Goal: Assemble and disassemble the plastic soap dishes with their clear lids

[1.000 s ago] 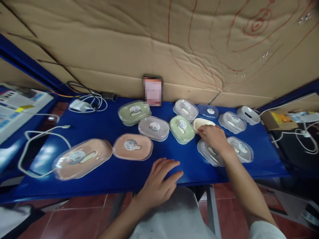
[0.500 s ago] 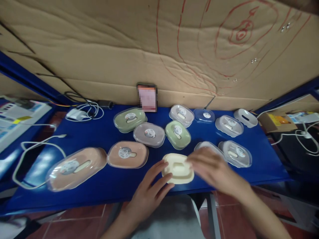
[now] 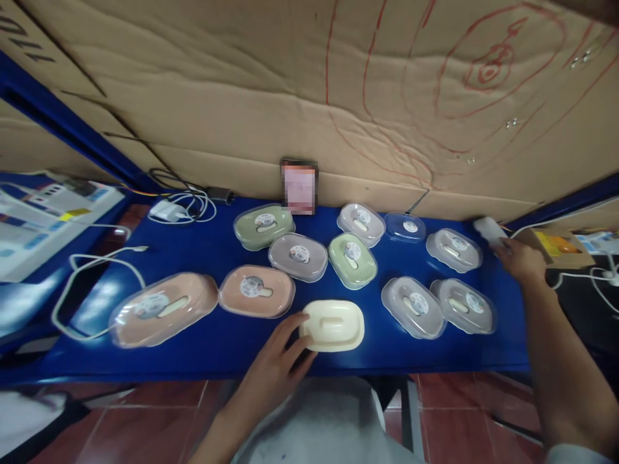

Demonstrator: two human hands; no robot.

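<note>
A blue table (image 3: 203, 241) bears the rightmost peach box (image 3: 238, 298). Just in front and right of this box: the left hand (image 3: 280, 354), spread; far right of it, the right hand (image 3: 527, 261), gripping a blurred white piece (image 3: 490, 230)'s end. Right beside the box — touched by the left hand — the cream dish (image 3: 333, 325).

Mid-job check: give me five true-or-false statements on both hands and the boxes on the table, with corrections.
1. The left grip touches the cream dish. True.
2. The right grip touches that dish too. False: it is at a blurred pale piece near the right end of the table.
3. Two peach boxes lie toward the table's left end. True.
4. The cream dish sits under a clear cover. False: it lies uncovered.
5. Two green boxes are on the table. True.
</note>
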